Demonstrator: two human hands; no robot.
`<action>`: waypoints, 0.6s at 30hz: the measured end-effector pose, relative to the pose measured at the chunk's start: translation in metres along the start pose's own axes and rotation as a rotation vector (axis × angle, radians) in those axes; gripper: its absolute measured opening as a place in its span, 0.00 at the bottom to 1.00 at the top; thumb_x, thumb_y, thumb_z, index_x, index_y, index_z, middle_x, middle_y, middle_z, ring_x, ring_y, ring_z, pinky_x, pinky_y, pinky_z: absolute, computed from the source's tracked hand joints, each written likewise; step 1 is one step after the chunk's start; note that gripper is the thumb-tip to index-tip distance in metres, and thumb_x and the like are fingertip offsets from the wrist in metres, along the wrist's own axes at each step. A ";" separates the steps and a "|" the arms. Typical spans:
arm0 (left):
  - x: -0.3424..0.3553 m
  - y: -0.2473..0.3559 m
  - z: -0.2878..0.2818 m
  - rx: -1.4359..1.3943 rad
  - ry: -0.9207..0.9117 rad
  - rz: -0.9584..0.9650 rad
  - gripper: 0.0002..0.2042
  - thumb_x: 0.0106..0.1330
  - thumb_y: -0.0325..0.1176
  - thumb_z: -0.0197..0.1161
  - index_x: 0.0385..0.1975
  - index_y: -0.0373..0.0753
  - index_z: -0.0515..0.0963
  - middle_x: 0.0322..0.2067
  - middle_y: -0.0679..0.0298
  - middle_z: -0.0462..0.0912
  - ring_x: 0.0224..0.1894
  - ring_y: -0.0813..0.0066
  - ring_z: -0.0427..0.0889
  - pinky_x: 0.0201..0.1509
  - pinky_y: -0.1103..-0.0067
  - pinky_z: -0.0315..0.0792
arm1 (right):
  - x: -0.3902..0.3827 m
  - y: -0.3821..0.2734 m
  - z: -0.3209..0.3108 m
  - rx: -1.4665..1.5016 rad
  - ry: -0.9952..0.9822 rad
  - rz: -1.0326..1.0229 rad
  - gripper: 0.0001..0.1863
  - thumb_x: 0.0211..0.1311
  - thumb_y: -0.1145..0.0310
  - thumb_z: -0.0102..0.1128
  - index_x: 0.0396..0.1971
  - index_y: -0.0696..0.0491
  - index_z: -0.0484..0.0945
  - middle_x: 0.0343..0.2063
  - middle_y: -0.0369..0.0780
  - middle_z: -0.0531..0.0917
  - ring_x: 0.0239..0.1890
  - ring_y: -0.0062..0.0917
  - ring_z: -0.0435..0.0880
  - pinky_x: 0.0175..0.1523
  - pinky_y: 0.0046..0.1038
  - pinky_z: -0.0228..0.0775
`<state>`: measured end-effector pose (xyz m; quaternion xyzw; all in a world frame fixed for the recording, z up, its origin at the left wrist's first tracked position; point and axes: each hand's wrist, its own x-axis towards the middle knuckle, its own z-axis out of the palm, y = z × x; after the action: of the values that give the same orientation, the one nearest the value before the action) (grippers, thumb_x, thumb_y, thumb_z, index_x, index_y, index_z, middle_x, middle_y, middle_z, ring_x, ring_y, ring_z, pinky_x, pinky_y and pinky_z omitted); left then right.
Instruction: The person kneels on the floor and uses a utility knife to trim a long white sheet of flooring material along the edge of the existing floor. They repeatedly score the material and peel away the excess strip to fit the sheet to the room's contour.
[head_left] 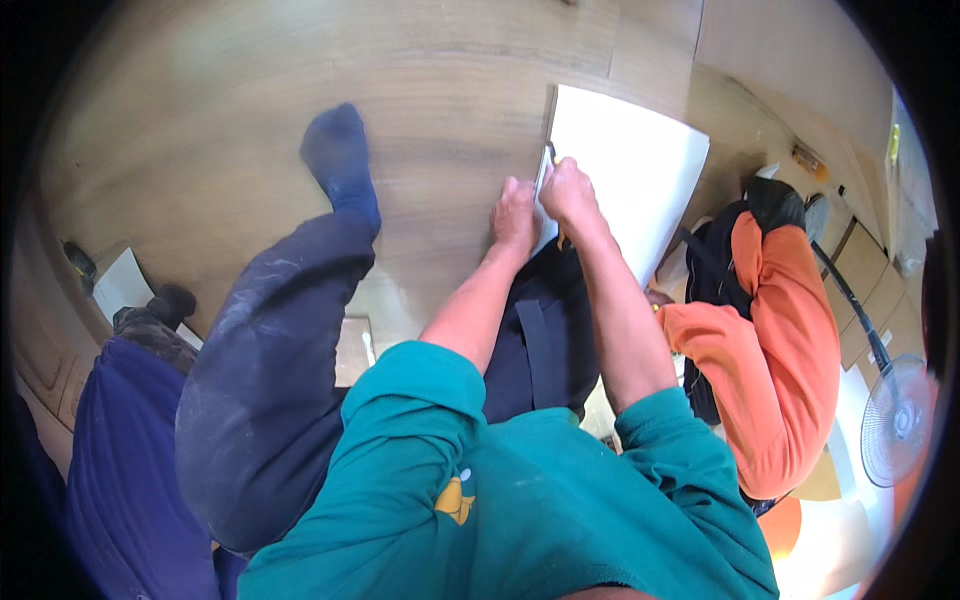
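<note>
A large white sheet lies at a slant on the wooden floor, its near part against my dark-trousered leg. My right hand is closed round a slim yellow-and-black utility knife, its dark tip by the sheet's left edge. Most of the knife is hidden in the fist; an orange end shows below it. Beside it, my left hand is closed, with curled fingers at the sheet's left edge. What those fingers grip, if anything, is hidden. A narrow pale strip runs along that edge between the hands.
On my right sits a person in orange, close to the sheet, with a fan behind. At my left is a person in dark blue near another white piece. My socked foot rests on the wooden floor.
</note>
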<state>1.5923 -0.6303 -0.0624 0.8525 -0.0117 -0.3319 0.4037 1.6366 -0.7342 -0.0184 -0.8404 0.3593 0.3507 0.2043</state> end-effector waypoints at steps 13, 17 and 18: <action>0.000 -0.006 0.006 0.020 0.020 0.012 0.07 0.56 0.22 0.53 0.31 0.39 0.75 0.39 0.50 0.74 0.40 0.42 0.78 0.42 0.54 0.72 | -0.006 0.005 0.009 0.029 0.051 -0.015 0.21 0.68 0.60 0.48 0.41 0.68 0.72 0.35 0.65 0.80 0.42 0.59 0.80 0.49 0.51 0.72; -0.001 -0.005 0.005 0.011 -0.018 -0.013 0.07 0.56 0.21 0.53 0.31 0.39 0.75 0.38 0.50 0.74 0.40 0.42 0.78 0.42 0.53 0.71 | -0.011 0.004 0.007 0.039 0.036 -0.016 0.20 0.68 0.60 0.48 0.38 0.67 0.71 0.33 0.64 0.80 0.40 0.59 0.80 0.48 0.51 0.72; -0.012 -0.005 0.004 0.015 -0.042 -0.047 0.07 0.55 0.21 0.53 0.31 0.39 0.75 0.38 0.50 0.74 0.40 0.42 0.78 0.42 0.53 0.72 | -0.009 0.004 0.007 0.041 0.032 -0.013 0.19 0.68 0.61 0.48 0.38 0.66 0.71 0.33 0.64 0.80 0.40 0.59 0.80 0.48 0.51 0.72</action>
<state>1.5793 -0.6261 -0.0605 0.8483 -0.0027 -0.3589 0.3892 1.6264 -0.7284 -0.0162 -0.8439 0.3642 0.3284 0.2177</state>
